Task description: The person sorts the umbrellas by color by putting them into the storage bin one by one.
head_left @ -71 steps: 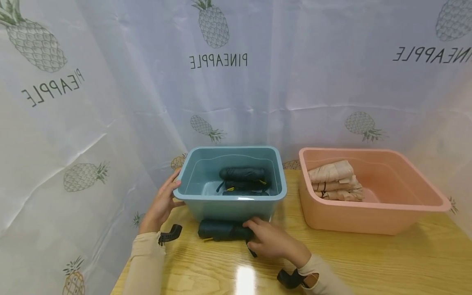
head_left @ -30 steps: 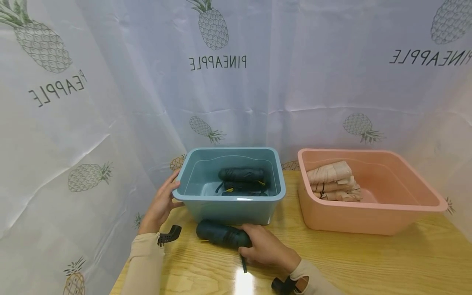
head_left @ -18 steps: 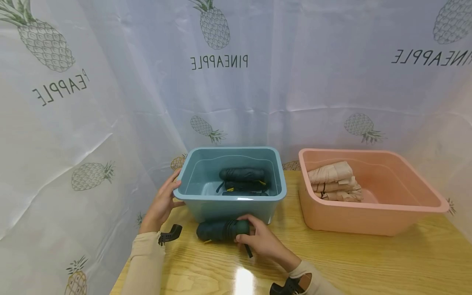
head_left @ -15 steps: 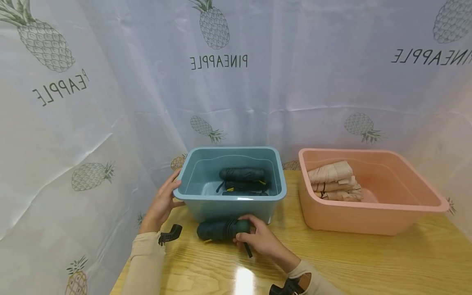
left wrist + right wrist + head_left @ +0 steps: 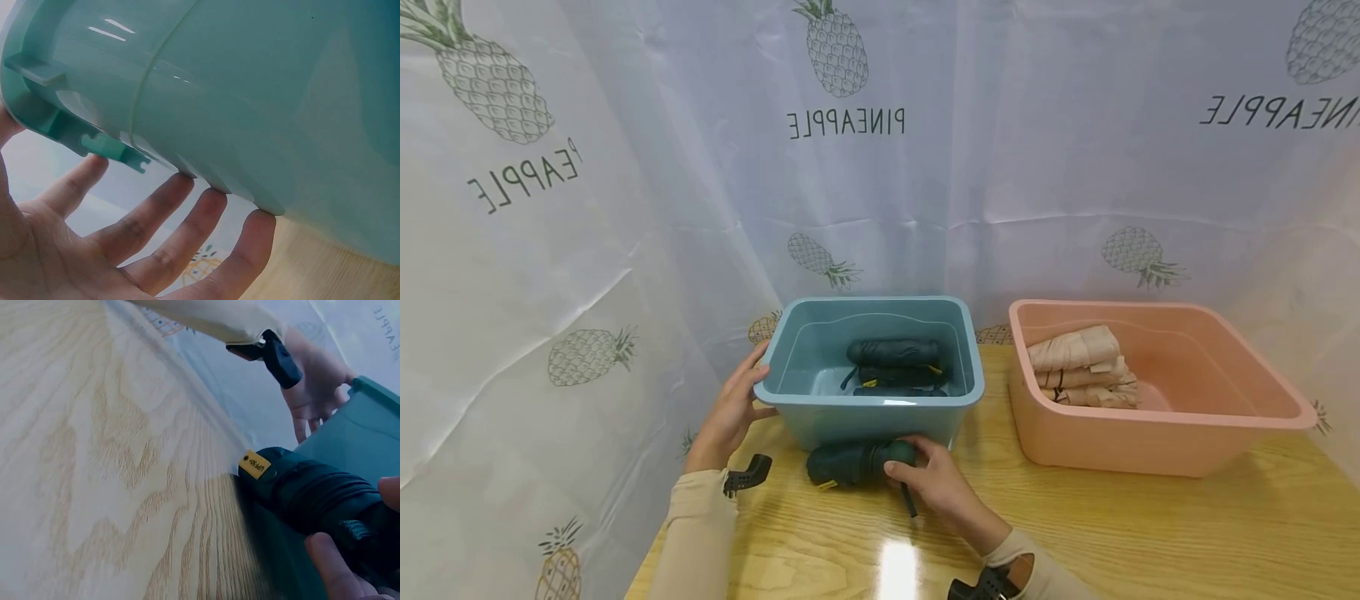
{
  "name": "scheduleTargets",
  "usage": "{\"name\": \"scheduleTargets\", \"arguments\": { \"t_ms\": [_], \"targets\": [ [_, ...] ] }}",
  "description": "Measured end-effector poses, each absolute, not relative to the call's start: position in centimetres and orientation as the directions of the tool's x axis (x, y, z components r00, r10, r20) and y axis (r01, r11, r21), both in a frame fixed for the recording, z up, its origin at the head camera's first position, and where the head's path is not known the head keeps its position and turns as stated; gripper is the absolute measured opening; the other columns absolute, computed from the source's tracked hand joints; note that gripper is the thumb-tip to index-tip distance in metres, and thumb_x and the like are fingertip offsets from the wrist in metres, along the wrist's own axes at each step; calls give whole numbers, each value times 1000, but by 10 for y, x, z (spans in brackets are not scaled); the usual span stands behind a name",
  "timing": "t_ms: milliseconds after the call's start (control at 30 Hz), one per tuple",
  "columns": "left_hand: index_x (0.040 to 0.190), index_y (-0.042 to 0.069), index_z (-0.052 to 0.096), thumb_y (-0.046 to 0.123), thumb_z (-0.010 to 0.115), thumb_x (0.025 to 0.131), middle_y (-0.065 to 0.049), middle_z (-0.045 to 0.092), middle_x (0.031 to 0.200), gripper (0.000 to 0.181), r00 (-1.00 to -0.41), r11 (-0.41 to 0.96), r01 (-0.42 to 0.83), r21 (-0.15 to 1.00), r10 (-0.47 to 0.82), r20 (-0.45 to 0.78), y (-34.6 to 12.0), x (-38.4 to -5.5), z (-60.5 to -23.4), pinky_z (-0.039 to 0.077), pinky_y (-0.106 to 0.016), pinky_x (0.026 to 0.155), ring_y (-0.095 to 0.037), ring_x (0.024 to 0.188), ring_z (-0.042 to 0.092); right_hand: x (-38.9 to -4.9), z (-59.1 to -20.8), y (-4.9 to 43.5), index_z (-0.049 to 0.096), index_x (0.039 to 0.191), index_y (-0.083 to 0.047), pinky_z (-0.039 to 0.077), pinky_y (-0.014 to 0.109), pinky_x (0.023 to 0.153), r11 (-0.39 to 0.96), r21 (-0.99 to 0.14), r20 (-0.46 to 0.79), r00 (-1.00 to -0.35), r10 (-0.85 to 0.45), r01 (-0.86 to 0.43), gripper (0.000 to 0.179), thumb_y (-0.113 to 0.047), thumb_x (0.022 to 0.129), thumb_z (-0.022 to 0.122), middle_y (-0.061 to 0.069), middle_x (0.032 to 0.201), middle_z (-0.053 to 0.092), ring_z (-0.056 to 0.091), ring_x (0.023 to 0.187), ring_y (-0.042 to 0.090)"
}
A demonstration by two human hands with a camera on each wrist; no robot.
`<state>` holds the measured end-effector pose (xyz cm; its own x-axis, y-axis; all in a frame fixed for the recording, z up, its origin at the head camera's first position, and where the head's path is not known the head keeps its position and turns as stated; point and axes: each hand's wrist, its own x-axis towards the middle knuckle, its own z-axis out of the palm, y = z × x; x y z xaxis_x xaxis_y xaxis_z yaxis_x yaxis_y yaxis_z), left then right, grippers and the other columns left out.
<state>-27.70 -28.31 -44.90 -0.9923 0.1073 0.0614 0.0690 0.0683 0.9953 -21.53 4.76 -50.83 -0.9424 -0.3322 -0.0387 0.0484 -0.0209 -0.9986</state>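
Note:
My right hand (image 5: 943,483) grips one end of a dark green folded umbrella (image 5: 846,464), thumb on the near side. The umbrella lies lengthwise along the front of a blue bin (image 5: 872,401), low over the table. Its wrist strap (image 5: 908,500) hangs down below my hand. A yellow tag (image 5: 254,464) shows on its far end in the right wrist view. My left hand (image 5: 730,417) holds the bin's left side, thumb at the rim and spread fingertips against the outer wall (image 5: 219,125). Inside the bin lie three dark folded umbrellas (image 5: 895,352), the front one partly hidden by the rim.
To the right stands a pink bin (image 5: 1120,442) with several beige rolled bundles (image 5: 1078,350) at its left end, some with dark straps. Both bins sit on a wooden table (image 5: 1075,533). A pineapple-print curtain (image 5: 925,183) hangs behind and to the sides.
My right hand first lay over the umbrella's right end, then swung it at a slant and back along the bin. The umbrella has just shifted slightly right. My left hand stays in place.

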Motion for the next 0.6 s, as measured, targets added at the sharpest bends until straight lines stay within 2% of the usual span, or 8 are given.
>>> {"name": "scheduleTargets", "arguments": {
  "t_ms": [100,233,333,500,600],
  "targets": [
    [164,34,23,43,44,109,-10,24,168,60,-992,70,68,995,108,60,-283,-277,-449,46,-69,102,-9,117,60,-214,-507,48,51,131,12,61,38,82,-83,-991,-73,-940,-335,106,48,-7,92,72,21,113,67,72,89,24],
    [164,34,23,43,44,109,-7,21,170,59,-993,67,62,996,106,54,-283,-278,-450,46,-69,102,-17,126,57,-213,-504,47,48,127,12,63,40,82,-141,-977,-107,-938,-331,162,49,-1,85,70,20,115,63,74,87,26],
    [164,34,24,43,44,109,-7,22,169,59,-993,64,60,996,104,53,-282,-279,-450,46,-69,102,-18,126,57,-211,-502,46,49,123,9,63,42,80,-157,-970,-127,-935,-330,187,47,1,81,69,19,114,61,73,81,26],
    [164,35,23,44,44,109,-11,28,165,59,-993,69,60,996,108,53,-283,-279,-450,46,-69,102,-7,115,61,-208,-496,46,49,116,3,63,43,81,-191,-952,-162,-921,-355,241,41,1,79,66,18,117,56,72,76,26],
    [164,34,22,44,44,109,-12,28,165,60,-992,71,63,996,115,54,-283,-279,-450,45,-70,103,-6,115,61,-206,-491,48,48,116,0,63,42,82,-221,-937,-173,-907,-383,272,39,1,80,65,19,122,53,72,80,27]
  ]
}}
